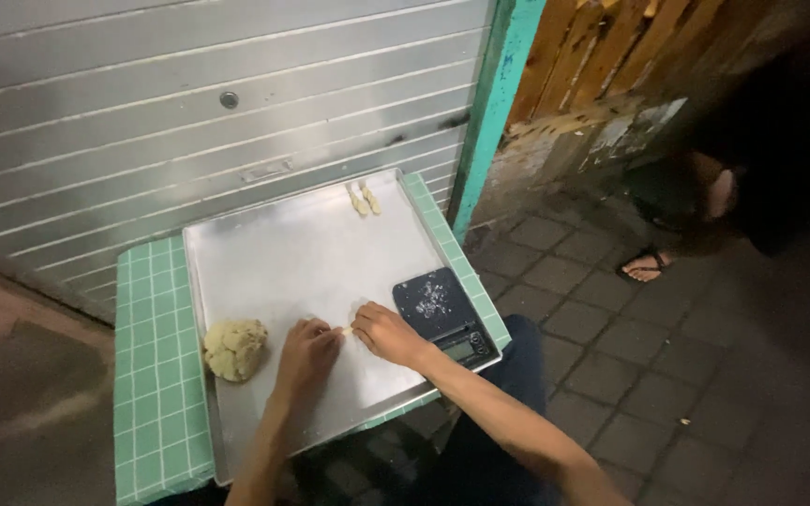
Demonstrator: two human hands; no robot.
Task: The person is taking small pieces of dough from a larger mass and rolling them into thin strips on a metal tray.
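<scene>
- Standing against a grey shutter wall, the small surface (pixel 152 375) with a green checked cloth is carrying everything; it is low, so the person is sitting close and is reaching over its near edge with both arms.
- Lying on the surface, the big metal tray (pixel 302 253) is covering most of the cloth; its smooth bare middle is giving a clean place for working dough, in my judgement.
- Sitting on the right near corner of the tray, the dark kitchen scale (pixel 442 314) is staying just beside the right hand, probably so that pieces can be weighed without a long reach; some pale crumbs are lying on its plate.
- Resting on the left part of the tray, the rough lump of dough (pixel 234 349) is lying near the left hand but not touching it.
- Pressing down on the tray, the left hand (pixel 307 354) is curled, palm down, and its fingertips are meeting the small dough piece.
- Coming from the other side, the right hand (pixel 382 333) is also half closed, and it is pinching the same piece.
- Showing between the two hands, the small dough piece (pixel 344 330) is mostly hidden by the fingers.
- Lying at the far edge of the tray, two small shaped pieces (pixel 364 200) are placed side by side, well apart from the hands.
</scene>
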